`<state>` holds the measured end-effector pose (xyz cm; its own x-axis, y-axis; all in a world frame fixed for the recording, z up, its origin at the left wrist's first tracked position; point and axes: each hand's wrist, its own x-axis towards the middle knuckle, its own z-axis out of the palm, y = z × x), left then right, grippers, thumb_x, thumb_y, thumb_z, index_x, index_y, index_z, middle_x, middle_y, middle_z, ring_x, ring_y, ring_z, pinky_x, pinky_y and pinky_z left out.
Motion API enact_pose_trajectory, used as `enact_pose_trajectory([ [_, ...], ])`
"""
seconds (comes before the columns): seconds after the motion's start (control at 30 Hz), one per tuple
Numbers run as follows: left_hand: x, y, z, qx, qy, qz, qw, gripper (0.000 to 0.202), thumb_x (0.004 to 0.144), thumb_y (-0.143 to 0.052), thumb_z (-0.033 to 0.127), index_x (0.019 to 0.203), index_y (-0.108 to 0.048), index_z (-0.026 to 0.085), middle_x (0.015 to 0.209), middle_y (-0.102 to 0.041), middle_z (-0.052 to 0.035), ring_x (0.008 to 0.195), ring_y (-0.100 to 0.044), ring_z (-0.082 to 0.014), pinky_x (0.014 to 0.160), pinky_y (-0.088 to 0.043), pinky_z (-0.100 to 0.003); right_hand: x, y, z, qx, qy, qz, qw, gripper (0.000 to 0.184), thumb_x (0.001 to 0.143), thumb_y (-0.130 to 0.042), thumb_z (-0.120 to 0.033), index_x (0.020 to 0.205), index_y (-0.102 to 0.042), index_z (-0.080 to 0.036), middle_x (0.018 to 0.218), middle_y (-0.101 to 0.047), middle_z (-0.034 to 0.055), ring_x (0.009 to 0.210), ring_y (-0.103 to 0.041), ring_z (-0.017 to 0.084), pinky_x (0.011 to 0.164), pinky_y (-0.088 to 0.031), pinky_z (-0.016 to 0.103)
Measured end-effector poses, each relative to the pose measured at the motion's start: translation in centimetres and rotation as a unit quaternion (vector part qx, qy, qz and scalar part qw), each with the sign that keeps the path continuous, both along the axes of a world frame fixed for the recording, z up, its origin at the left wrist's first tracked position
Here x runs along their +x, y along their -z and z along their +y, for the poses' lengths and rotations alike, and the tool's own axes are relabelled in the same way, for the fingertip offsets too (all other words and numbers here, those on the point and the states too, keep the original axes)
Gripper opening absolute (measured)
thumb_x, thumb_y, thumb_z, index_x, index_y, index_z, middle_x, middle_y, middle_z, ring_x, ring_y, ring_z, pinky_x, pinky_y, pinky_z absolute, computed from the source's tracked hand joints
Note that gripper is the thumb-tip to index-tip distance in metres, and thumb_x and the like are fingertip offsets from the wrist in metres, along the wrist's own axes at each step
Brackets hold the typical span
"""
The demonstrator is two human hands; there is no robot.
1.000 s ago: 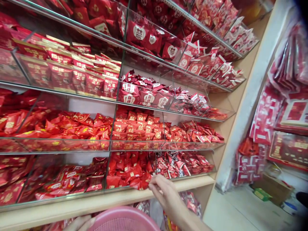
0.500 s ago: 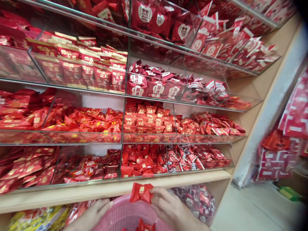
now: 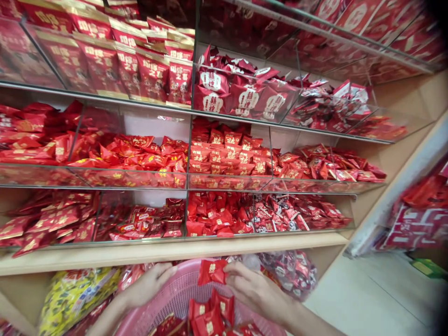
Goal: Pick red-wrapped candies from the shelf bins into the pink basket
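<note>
A pink plastic basket (image 3: 177,294) sits low in front of me with several red candy packets (image 3: 210,317) inside. My left hand (image 3: 149,283) grips the basket's far left rim, fingers curled over it. Over the basket my right hand (image 3: 252,289) pinches a small red candy packet (image 3: 212,272) between thumb and fingers. Just beyond, the lowest clear bin (image 3: 217,219) is filled with the same kind of red packets.
Clear acrylic bins of red wrapped sweets fill the wooden shelf unit (image 3: 175,252) in several tiers. Under the shelf are yellow bags (image 3: 73,294) at left and a clear bag of red sweets (image 3: 290,275) at right. Open floor (image 3: 367,298) lies to the right.
My right hand drew a red packet out of the lowest bin and brought it over the basket. The view tilted down, so more of the basket and its packets shows.
</note>
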<state>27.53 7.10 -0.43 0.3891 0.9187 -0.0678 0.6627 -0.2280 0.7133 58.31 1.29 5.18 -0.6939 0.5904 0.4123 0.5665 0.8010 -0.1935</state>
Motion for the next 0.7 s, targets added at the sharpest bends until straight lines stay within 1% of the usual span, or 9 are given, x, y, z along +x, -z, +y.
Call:
enact_pose_trajectory([
  [0.1, 0.2, -0.2, -0.2, -0.001, -0.013, 0.019, 1.000, 0.048, 0.087, -0.034, 0.053, 0.094, -0.065, 0.017, 0.098, -0.067, -0.0045, 0.093, -0.057, -0.0217, 0.084, -0.043, -0.028, -0.5, 0.8, 0.2, -0.050, -0.017, -0.037, 0.998, 0.022, 0.096, -0.039, -0.023, 0.086, -0.058, -0.019, 0.104, -0.060, 0.0050, 0.076, -0.063, 0.011, 0.074, -0.052, 0.020],
  [0.2, 0.2, -0.2, -0.3, -0.001, -0.008, 0.013, 1.000, 0.047, 0.087, -0.034, 0.052, 0.089, -0.065, 0.017, 0.095, -0.066, -0.0038, 0.090, -0.057, -0.0206, 0.083, -0.043, -0.027, -1.1, 1.7, 0.5, -0.057, -0.032, -0.067, 0.996, 0.022, 0.095, -0.039, -0.021, 0.085, -0.058, -0.018, 0.102, -0.061, 0.0045, 0.075, -0.063, 0.011, 0.073, -0.052, 0.020],
  [0.3, 0.1, -0.1, -0.4, 0.003, 0.000, 0.003, 1.000, 0.047, 0.088, -0.034, 0.052, 0.086, -0.064, 0.016, 0.090, -0.065, -0.0028, 0.089, -0.057, -0.0195, 0.085, -0.043, -0.027, -2.0, 2.8, 0.9, -0.033, -0.060, -0.075, 0.995, 0.020, 0.094, -0.041, -0.020, 0.082, -0.058, -0.018, 0.099, -0.062, 0.0043, 0.072, -0.062, 0.011, 0.070, -0.050, 0.018],
  [0.37, 0.1, 0.0, -0.3, 0.006, 0.003, 0.000, 1.000, 0.047, 0.089, -0.033, 0.053, 0.086, -0.063, 0.016, 0.088, -0.064, -0.0024, 0.088, -0.056, -0.0189, 0.085, -0.042, -0.027, -2.5, 3.5, 1.1, -0.003, -0.064, -0.084, 0.994, 0.020, 0.093, -0.044, -0.019, 0.077, -0.057, -0.019, 0.094, -0.064, 0.0017, 0.062, -0.059, 0.008, 0.060, -0.048, 0.016],
  [0.43, 0.1, 0.0, -0.3, 0.007, 0.005, -0.003, 1.000, 0.048, 0.089, -0.032, 0.053, 0.085, -0.063, 0.017, 0.087, -0.064, -0.0023, 0.087, -0.056, -0.0185, 0.086, -0.042, -0.026, -2.9, 4.2, 1.1, 0.039, -0.049, -0.130, 0.989, 0.018, 0.089, -0.050, -0.016, 0.073, -0.056, -0.020, 0.085, -0.064, -0.0017, 0.051, -0.054, 0.008, 0.048, -0.043, 0.018],
  [0.5, 0.1, 0.0, -0.3, 0.006, 0.003, -0.005, 1.000, 0.048, 0.088, -0.033, 0.053, 0.085, -0.063, 0.017, 0.087, -0.064, -0.0023, 0.087, -0.055, -0.0187, 0.085, -0.042, -0.027, -3.0, 4.8, 1.1, 0.076, -0.025, -0.213, 0.974, 0.014, 0.083, -0.058, -0.012, 0.072, -0.056, -0.020, 0.080, -0.063, -0.0032, 0.047, -0.053, 0.009, 0.041, -0.038, 0.022],
  [0.57, 0.1, 0.0, -0.2, 0.002, 0.002, -0.007, 1.000, 0.048, 0.088, -0.033, 0.054, 0.085, -0.063, 0.017, 0.087, -0.064, -0.0022, 0.087, -0.055, -0.0192, 0.084, -0.042, -0.027, -2.8, 5.2, 1.1, 0.094, -0.015, -0.285, 0.954, 0.010, 0.079, -0.062, -0.013, 0.074, -0.057, -0.019, 0.082, -0.063, -0.0027, 0.048, -0.054, 0.011, 0.039, -0.035, 0.025],
  [0.6, 0.1, 0.0, -0.1, -0.001, 0.004, -0.005, 1.000, 0.048, 0.088, -0.033, 0.055, 0.085, -0.063, 0.017, 0.087, -0.064, -0.0024, 0.087, -0.055, -0.0194, 0.083, -0.042, -0.028, -2.7, 5.3, 1.2, 0.095, -0.016, -0.301, 0.949, 0.008, 0.080, -0.062, -0.014, 0.075, -0.057, -0.019, 0.083, -0.063, -0.0023, 0.048, -0.054, 0.011, 0.039, -0.035, 0.026],
  [0.7, 0.2, 0.1, 0.0, -0.009, 0.015, -0.006, 1.000, 0.050, 0.088, -0.031, 0.056, 0.086, -0.062, 0.016, 0.088, -0.063, -0.0034, 0.086, -0.055, -0.0201, 0.083, -0.042, -0.029, -2.2, 4.7, 1.6, 0.075, -0.021, -0.288, 0.954, 0.011, 0.087, -0.055, -0.021, 0.076, -0.057, -0.019, 0.085, -0.063, -0.0012, 0.050, -0.054, 0.011, 0.043, -0.039, 0.025],
])
